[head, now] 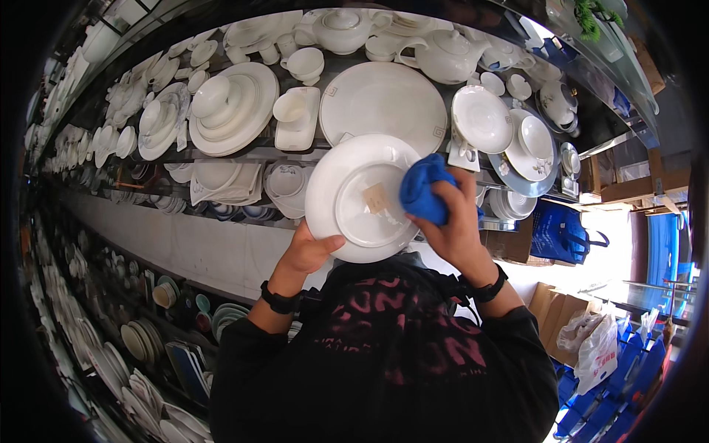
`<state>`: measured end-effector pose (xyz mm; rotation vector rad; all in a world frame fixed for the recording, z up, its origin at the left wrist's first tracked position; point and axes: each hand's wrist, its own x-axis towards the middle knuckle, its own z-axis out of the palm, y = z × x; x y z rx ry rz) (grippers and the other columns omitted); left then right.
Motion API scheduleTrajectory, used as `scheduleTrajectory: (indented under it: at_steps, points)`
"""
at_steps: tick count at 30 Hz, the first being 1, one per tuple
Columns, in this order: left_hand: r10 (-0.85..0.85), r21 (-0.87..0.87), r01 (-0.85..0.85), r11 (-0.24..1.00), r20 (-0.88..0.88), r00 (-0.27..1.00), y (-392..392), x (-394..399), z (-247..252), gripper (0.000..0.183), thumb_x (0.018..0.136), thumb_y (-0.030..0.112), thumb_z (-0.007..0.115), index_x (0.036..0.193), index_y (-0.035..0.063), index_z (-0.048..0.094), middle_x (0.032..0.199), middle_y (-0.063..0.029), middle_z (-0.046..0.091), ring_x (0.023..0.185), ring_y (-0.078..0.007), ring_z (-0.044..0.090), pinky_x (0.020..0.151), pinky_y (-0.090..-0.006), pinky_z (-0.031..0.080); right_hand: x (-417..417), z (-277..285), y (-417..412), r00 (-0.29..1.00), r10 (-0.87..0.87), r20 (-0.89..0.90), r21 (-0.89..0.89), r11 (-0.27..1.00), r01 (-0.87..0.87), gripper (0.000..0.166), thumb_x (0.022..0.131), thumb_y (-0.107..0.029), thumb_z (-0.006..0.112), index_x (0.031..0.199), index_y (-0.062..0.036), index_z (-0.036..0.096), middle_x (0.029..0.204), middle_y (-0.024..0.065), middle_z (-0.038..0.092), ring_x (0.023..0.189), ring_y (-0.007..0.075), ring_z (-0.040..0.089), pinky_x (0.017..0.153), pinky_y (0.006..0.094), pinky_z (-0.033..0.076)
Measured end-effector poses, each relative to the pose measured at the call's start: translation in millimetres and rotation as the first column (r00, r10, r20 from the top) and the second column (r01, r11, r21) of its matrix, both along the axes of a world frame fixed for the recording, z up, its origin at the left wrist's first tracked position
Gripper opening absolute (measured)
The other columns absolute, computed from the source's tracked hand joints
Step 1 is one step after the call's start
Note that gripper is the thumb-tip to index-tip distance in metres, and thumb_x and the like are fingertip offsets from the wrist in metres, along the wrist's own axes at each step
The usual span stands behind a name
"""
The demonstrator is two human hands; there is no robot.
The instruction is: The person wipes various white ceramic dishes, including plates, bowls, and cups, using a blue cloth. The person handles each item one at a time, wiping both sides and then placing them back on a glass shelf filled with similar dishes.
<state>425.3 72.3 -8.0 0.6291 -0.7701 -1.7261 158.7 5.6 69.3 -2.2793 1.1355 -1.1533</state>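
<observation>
My left hand [311, 248] grips the lower left rim of a white ceramic plate [324, 191], its thumb lying on the underside. That underside faces me, showing a raised foot ring and a tan paper label [376, 198] near its middle. In my right hand [457, 221] is a bunched blue cloth [424, 185], pressed against the plate's right rim. Directly behind the plate, a large white oval platter [382, 105] with a key-pattern border stands on the shelf. A smaller white plate [483, 119] with a similar motif stands to its right.
Teapots [342, 30], a stacked plate-and-bowl set [235, 108] and a cup on a rectangular dish [296, 119] crowd the shelf. Lower shelves hold more bowls. Shelves of stacked plates [141, 340] line the left. A blue bag [559, 232] and cardboard boxes [559, 310] stand right.
</observation>
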Motion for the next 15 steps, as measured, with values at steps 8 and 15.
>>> scheduleTrajectory:
  at_steps: [8,15]
  points:
    - [0.012,-0.001,-0.012,1.0,-0.005,1.0,-5,-12,21,0.067,0.085,0.001,0.07,0.145,-0.0027,0.04,0.136,-0.0144,0.057,0.125,-0.0236,0.055,0.107,-0.0381,0.043,29,14,4,0.935,0.061,-0.35,-0.159,0.98,-0.123,0.045,0.065,-0.009,0.072,0.108,-0.0224,0.064,0.112,0.0106,0.055,0.093,0.03,0.057,0.076,0.0394,0.044]
    - [0.036,-0.042,-0.036,0.998,0.003,0.999,-2,-7,21,0.067,0.086,0.001,0.069,0.146,-0.0027,0.039,0.14,-0.0157,0.054,0.128,-0.0249,0.053,0.107,-0.0392,0.043,18,11,16,0.928,0.109,-0.356,-0.082,0.986,-0.147,0.048,0.065,-0.009,0.072,0.11,-0.0221,0.063,0.113,0.0112,0.053,0.097,0.0313,0.056,0.078,0.0414,0.044]
